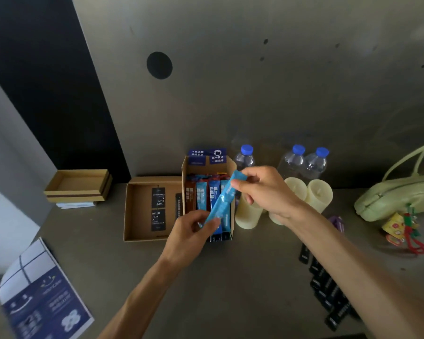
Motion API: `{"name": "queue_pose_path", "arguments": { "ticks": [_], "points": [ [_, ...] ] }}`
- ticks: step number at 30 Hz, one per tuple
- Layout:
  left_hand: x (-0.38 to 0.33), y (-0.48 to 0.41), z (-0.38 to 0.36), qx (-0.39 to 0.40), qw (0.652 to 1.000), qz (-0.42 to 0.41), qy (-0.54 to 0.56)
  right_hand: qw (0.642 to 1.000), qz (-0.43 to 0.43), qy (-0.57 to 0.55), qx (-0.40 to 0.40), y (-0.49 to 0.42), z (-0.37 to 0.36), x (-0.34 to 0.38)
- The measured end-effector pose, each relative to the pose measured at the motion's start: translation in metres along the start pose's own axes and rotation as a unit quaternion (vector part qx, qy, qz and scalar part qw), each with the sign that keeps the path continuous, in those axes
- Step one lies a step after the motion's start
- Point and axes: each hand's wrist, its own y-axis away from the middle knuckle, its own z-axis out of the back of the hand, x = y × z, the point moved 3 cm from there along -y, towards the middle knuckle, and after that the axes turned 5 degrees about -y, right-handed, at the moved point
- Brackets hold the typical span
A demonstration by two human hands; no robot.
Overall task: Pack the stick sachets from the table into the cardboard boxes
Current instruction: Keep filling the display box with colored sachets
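A light blue stick sachet (222, 199) is held tilted above the narrow cardboard box (186, 167). My right hand (264, 189) pinches its upper end and my left hand (190, 234) grips its lower end. Inside that box stand several blue, brown and red sachets (201, 194). To its left lies a wide flat cardboard box (135, 206) holding black sachets (158, 207). Several more black sachets (323, 287) lie on the table at the right, partly hidden by my right forearm.
Three water bottles (299, 162) and pale candles (318, 194) stand right behind the narrow box. A green bag (399, 194) with charms lies far right. A small lidded box (77, 185) sits at the left, a blue-and-white leaflet (42, 297) at the near left corner.
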Motion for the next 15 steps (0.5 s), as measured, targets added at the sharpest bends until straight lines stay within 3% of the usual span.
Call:
{"name": "queue_pose_path", "arguments": {
  "ticks": [3,5,8,15],
  "points": [
    [0.002,0.005,0.017,-0.060,0.998,0.002,0.018,0.999,-0.017,-0.038,-0.006,0.016,0.003,-0.024],
    [-0.006,-0.001,0.029,-0.105,0.994,-0.007,0.030,0.998,-0.027,0.038,0.046,0.029,-0.002,-0.043],
    [-0.027,-0.020,0.029,-0.097,0.995,-0.034,-0.018,0.974,-0.044,0.182,0.126,0.039,-0.023,-0.069],
    [-0.027,-0.065,0.000,-0.073,0.984,-0.056,-0.151,0.976,-0.037,0.213,0.014,0.029,-0.061,-0.090]
  ]
}}
